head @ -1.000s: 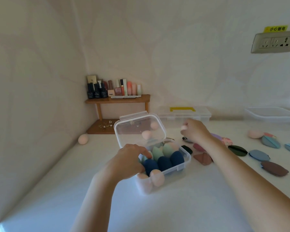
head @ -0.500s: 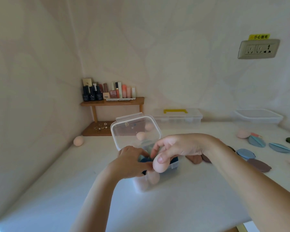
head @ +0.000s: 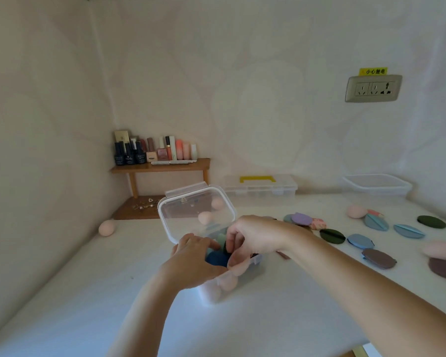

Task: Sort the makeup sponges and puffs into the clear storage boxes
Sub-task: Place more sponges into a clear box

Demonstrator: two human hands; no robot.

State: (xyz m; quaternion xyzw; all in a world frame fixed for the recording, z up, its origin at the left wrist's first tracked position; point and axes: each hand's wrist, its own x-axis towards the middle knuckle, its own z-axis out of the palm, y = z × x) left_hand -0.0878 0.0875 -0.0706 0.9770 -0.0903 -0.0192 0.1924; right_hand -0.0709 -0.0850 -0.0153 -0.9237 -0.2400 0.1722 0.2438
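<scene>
A clear storage box (head: 252, 262) stands at the middle of the white table, its lid (head: 196, 212) propped open behind it. Inside are dark blue sponges (head: 216, 258), green ones and pink ones (head: 228, 282). My left hand (head: 193, 261) grips the box's near-left side, fingers over the sponges. My right hand (head: 255, 238) holds a pink sponge (head: 238, 265) down in the box's right part. Flat puffs lie to the right: purple (head: 301, 219), dark green (head: 332, 236), blue (head: 360, 240), brown (head: 378, 258).
One pink sponge (head: 106, 228) lies loose by the left wall, another (head: 355, 211) at the far right. An organizer with a yellow handle (head: 260, 186) and an open clear tray (head: 376, 188) stand against the back wall. A wooden shelf (head: 160, 166) holds cosmetics.
My right hand picked up a pink sponge from the puff pile, carried it left and lowered it into the box. The left hand stayed on the box.
</scene>
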